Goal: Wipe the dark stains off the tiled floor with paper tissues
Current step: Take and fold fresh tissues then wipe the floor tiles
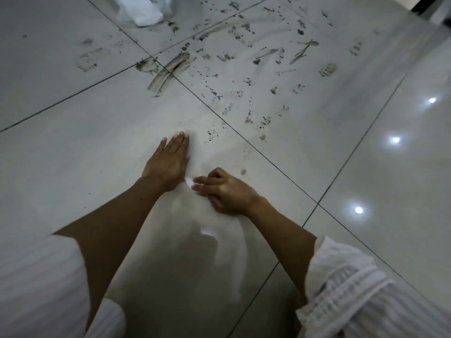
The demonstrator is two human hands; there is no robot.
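Your right hand (pixel 225 190) is the one with a grip: its fingers are curled and pinch a small white paper tissue (pixel 189 184) against the tiled floor (pixel 73 154), with only a corner of the tissue showing past the fingertips. Your left hand (pixel 168 162) lies flat on the same tile just beside it, fingers straight and together, palm down, holding nothing. Both hands rest on the near tile, close to the grout line that runs diagonally past your right hand.

Dark stains (pixel 170 69) spread over the tiles beyond your hands, thickest around the spot where four tiles meet, with a heavy curved smear there and scattered specks and streaks reaching toward the far right. A few faint specks (pixel 212 134) lie just ahead of your left fingertips, and one small spot (pixel 243 171) sits near your right hand.

A crumpled white plastic bag or wad of tissue (pixel 146 11) lies at the far edge of the floor; you cannot tell which it is. White sleeves (pixel 341 276) are pushed up on both forearms.
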